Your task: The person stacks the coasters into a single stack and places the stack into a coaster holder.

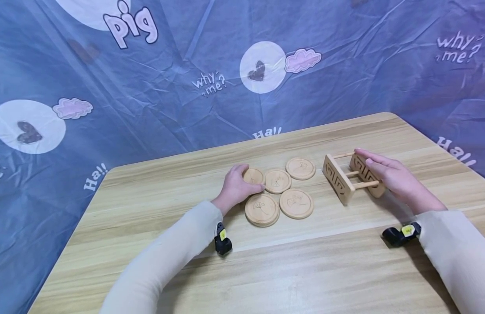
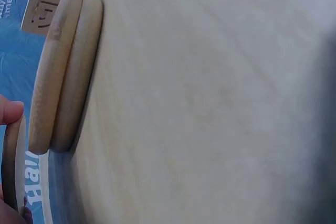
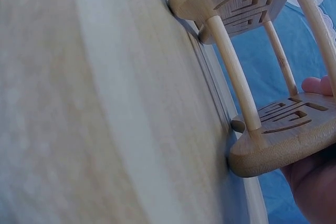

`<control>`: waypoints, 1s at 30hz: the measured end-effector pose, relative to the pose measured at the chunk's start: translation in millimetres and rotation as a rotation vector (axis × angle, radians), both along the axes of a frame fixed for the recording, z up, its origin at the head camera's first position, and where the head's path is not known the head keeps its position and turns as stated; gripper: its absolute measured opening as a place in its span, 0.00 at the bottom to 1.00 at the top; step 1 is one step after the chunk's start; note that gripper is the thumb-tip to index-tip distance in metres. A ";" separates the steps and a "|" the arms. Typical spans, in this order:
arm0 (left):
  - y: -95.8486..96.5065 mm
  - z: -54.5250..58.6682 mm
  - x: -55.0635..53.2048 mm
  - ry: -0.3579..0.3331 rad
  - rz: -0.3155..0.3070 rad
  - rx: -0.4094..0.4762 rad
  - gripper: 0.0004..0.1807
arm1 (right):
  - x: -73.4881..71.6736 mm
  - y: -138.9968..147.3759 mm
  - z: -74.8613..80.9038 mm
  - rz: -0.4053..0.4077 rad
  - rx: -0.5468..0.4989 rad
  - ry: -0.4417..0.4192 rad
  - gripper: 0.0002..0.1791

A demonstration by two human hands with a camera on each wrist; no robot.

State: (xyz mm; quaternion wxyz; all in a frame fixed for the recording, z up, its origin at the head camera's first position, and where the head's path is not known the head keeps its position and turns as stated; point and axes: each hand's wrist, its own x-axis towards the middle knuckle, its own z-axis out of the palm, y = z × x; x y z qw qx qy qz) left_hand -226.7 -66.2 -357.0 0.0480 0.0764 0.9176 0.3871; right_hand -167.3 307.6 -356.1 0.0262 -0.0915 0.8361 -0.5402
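My left hand (image 1: 237,186) pinches a round wooden coaster (image 1: 253,175) by its edges, thumb on the near side. In the left wrist view this coaster (image 2: 13,163) stands out between the fingers, partly cut off. Beside it, a front coaster (image 1: 261,209) with an engraved leaf lies on top of another, as the two stacked rims (image 2: 65,72) show. At the right, my right hand (image 1: 395,176) holds the right side panel of a wooden coaster rack (image 1: 338,181). Fingertips (image 3: 317,85) reach over that panel's edge, with the palm outside it.
More engraved coasters lie flat between the hands: a middle one (image 1: 277,181), a back one (image 1: 300,168) and a front right one (image 1: 296,203). All are on the wood-grain table (image 1: 285,274). A blue printed cloth (image 1: 167,104) hangs behind the table's far edge.
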 end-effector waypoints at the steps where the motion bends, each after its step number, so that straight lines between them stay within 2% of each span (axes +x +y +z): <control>1: -0.3 0.5 1.1 -0.001 -0.003 0.000 0.47 | 0.0 -0.1 0.3 -0.001 0.001 -0.003 0.31; 9: -0.5 5.2 12.6 -0.002 -0.017 0.000 0.47 | 0.0 -1.6 1.5 -0.015 0.014 -0.019 0.31; 16: -1.1 4.6 21.8 -0.006 -0.002 0.015 0.46 | 0.5 -1.8 1.3 -0.007 0.029 -0.017 0.30; 22: -0.3 5.2 29.0 0.000 -0.017 0.034 0.45 | 0.5 -1.8 0.5 -0.010 0.026 -0.022 0.30; 30: 5.3 6.4 39.5 -0.032 -0.029 0.060 0.45 | 1.7 -0.5 0.6 -0.024 0.008 -0.057 0.31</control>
